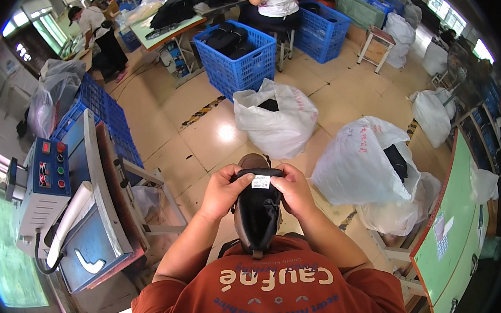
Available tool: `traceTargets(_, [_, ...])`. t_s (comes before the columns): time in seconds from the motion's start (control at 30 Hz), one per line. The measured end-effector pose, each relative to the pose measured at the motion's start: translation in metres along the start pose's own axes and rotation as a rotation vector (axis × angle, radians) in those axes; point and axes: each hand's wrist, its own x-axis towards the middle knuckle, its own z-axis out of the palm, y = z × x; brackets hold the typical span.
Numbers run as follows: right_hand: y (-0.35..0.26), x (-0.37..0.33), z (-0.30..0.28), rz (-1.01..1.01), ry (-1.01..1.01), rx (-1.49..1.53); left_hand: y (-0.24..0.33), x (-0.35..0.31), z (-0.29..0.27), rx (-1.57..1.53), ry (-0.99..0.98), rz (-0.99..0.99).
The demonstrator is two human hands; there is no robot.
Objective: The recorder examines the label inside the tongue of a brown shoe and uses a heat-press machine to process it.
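I hold a black shoe upper (258,213) upright in front of my chest, over what looks like a brown last whose top shows above it. A small white label (261,182) sits on its tongue at the top edge. My left hand (223,191) grips the left side of the opening, thumb on the rim beside the label. From the other side my right hand (295,190) grips the opening, thumb touching the label. My orange shirt (275,294) fills the lower edge.
A grey machine (48,190) with coloured buttons and a blue plate stands at my left. White plastic sacks (277,120) with dark parts lie on the tiled floor ahead. Blue crates (238,52) stand farther off. A green table (449,243) is at my right. Other people work at the back.
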Motion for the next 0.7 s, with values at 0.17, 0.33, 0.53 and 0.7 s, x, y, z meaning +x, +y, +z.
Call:
traceTargets(0.17, [-0.0026,-0.0025,0.0023,-0.016,0.082,-0.156,0.0041,0.0027,0.0044,0.032,-0.029,0.042])
traceTargets(0.33, [-0.0029,-0.0061,0.0043,-0.028,0.091,-0.139,0.0026,0.0044,0.0022,-0.013,-0.055,0.016])
traceTargets(0.53, [-0.0022,-0.0086,0.0076,-0.047,0.076,-0.118,0.0040,0.0027,-0.0007,-0.007,-0.067,0.004])
traceTargets(0.7, [0.0032,-0.0094,0.0064,-0.083,0.056,-0.203,0.0030,0.0018,-0.0044,-0.005,-0.030,-0.042])
